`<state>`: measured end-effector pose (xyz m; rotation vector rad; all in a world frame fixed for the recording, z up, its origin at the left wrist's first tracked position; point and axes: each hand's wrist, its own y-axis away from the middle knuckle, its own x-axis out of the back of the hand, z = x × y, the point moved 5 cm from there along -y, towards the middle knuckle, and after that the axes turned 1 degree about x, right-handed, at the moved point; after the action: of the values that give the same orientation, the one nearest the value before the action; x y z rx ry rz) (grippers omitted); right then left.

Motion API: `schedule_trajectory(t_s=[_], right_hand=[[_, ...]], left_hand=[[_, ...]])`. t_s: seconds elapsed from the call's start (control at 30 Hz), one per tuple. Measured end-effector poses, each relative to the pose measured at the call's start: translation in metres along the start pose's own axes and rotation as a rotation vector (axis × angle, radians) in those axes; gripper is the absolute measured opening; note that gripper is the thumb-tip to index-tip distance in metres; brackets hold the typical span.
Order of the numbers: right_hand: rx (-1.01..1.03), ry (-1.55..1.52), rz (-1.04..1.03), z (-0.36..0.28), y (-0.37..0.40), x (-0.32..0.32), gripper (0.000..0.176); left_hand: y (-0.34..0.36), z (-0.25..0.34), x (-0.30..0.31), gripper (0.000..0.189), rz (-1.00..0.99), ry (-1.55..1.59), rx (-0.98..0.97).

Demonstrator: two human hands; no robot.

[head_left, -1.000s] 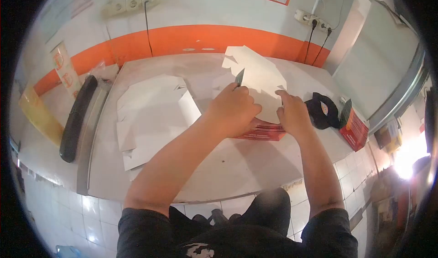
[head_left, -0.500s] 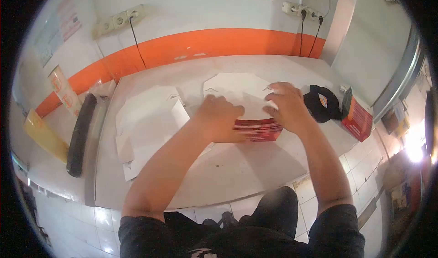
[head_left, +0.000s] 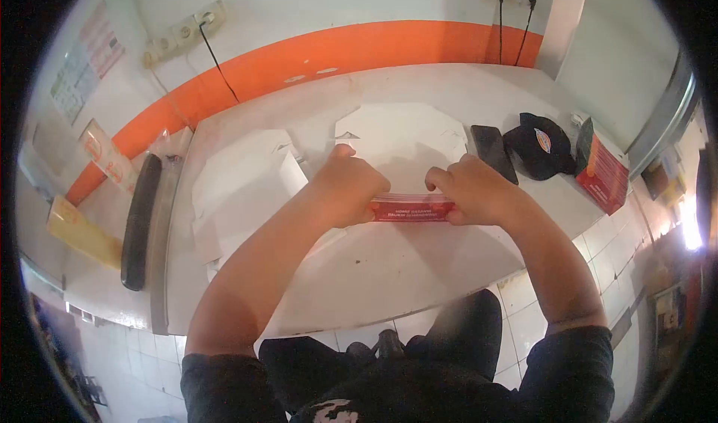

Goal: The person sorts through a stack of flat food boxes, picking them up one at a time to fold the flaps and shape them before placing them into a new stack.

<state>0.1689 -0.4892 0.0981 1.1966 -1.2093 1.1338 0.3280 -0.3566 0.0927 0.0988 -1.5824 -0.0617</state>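
Red-fronted cardboard (head_left: 411, 209) between left hand (head_left: 347, 188), right hand (head_left: 477, 191); both clamped on ends.

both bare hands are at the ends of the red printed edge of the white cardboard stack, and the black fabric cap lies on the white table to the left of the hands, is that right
Not quite: the head view shows the black fabric cap to the right of the hands. The left hand and right hand are indeed at the red printed edge.
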Motion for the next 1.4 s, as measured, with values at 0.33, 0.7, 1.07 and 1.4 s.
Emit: schedule_trajectory(t_s=[0.33, 0.7, 1.07, 1.4], right_hand=[[0.106, -0.042, 0.323, -0.02, 0.016, 0.045, 0.066], [0.623, -0.413, 1.228, -0.133, 0.061, 0.207, 0.061], [0.165, -0.153, 1.165, -0.107, -0.004, 0.177, 0.065], [0.149, -0.466, 0.992, -0.094, -0.012, 0.171, 0.038]], left_hand=[[0.093, -0.017, 0.025, 0.075, 0.53, 0.146, 0.099], [0.174, -0.092, -0.005, 0.029, -0.093, 0.367, 0.466], [0.201, -0.009, 0.193, 0.016, 1.089, -0.309, 0.429], [0.207, -0.017, 0.179, 0.108, 1.652, 0.08, 0.23]])
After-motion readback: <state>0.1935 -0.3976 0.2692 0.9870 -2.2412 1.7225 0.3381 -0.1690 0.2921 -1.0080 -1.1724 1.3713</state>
